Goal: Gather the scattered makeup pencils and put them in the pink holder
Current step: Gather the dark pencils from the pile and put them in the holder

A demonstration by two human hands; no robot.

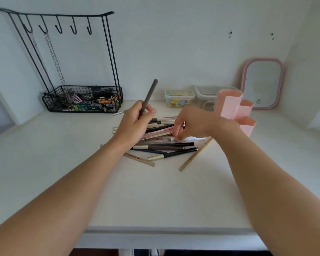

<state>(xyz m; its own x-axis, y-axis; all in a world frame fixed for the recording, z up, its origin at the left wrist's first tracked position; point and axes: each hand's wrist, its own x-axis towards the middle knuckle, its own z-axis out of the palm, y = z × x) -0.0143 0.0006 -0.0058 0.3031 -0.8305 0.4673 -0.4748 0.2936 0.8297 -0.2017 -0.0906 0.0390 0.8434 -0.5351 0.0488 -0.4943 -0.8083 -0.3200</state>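
Here, at the far left of the white table point(44, 163), well to the left of the pile of makeup pencils point(163, 143), stands a black wire rack point(81, 98) with five hooks along its top bar; two thin chains hang from the hooks down into its mesh basket, which is full of small clips and oddments too jumbled to count. Just left of the pile, the left hand point(135, 122) is raised above the table, its fingers curled round one grey-brown makeup pencil point(148, 98) that points up and slightly right. The pile itself lies in the middle of the table: roughly fifteen to twenty slim pencils in black, brown, gold, beige and pink, crossing one another, with two beige ones lying a little apart at its near edge. Over the right part of the pile, the right hand point(190, 124) reaches down, its fingertips pinching at a pale pencil there; whether it is lifted I cannot tell. Behind the pile, against the wall, sit two clear plastic lidded boxes point(179, 98). Just right of the pile stands the pink holder point(235, 111), three hexagonal tubes stepped in height, no pencils visible inside. Further right, a pink-framed rectangular mirror point(262, 84) leans on the wall.
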